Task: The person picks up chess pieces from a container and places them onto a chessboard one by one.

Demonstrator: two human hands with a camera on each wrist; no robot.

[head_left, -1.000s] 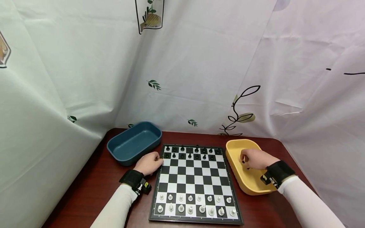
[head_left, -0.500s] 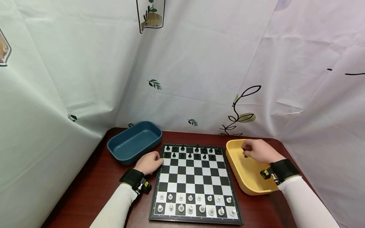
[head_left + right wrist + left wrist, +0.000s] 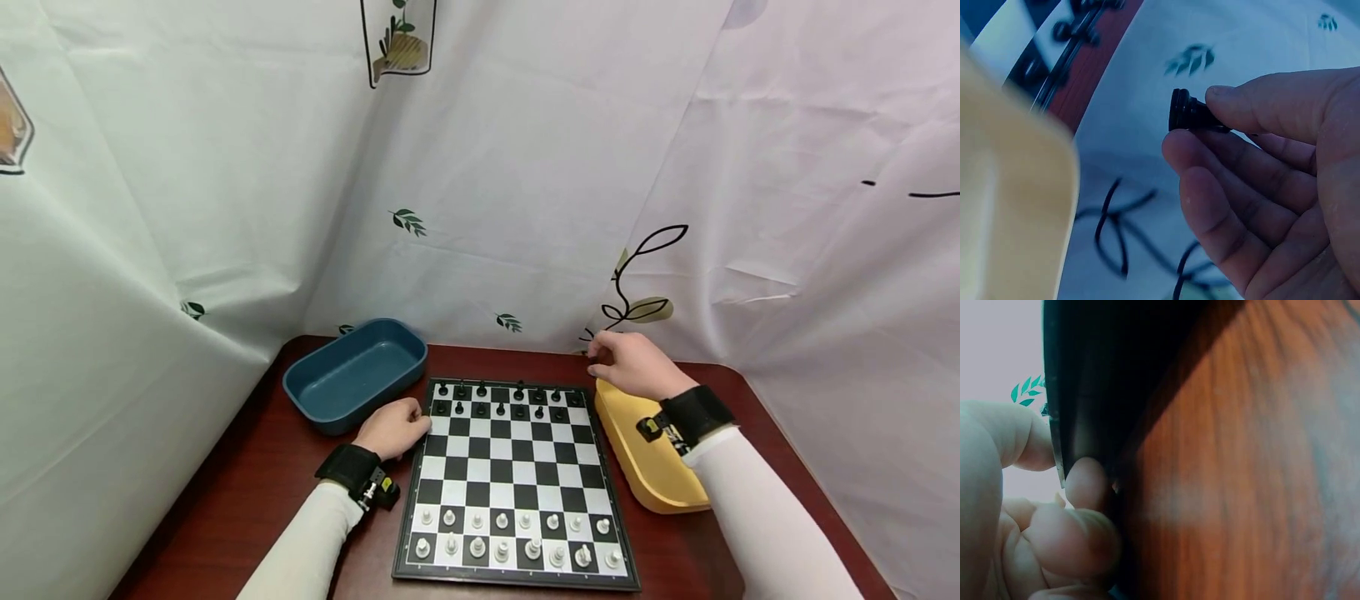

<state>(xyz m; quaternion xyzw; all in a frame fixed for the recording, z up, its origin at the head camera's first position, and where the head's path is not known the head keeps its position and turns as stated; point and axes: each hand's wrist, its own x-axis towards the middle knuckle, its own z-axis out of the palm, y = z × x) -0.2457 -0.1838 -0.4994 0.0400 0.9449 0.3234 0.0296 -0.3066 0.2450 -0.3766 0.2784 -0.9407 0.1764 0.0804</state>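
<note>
In the head view my left hand [image 3: 392, 429] rests at the left edge of the chessboard [image 3: 498, 472]; the left wrist view shows its thumb and fingers pinching the board's dark rim [image 3: 1063, 425]. My right hand [image 3: 637, 365] is raised over the far end of the yellow tray [image 3: 630, 467]. Between its thumb and fingers it pinches a black chess piece [image 3: 1188, 111], lying sideways with the round base outward and the top hidden. Black pieces [image 3: 519, 392] fill much of the two far rows, with gaps in each. White pieces [image 3: 477, 547] stand in the two near rows.
A blue tray [image 3: 337, 417] sits behind my left hand on the dark red wooden table [image 3: 217, 500]. The yellow tray stands close along the board's right side. A white patterned cloth [image 3: 510, 208] hangs behind the table and at its sides.
My right hand has risen out of the yellow tray and moved left and away from me, carrying the black chess piece. The left hand stays at the board's edge.
</note>
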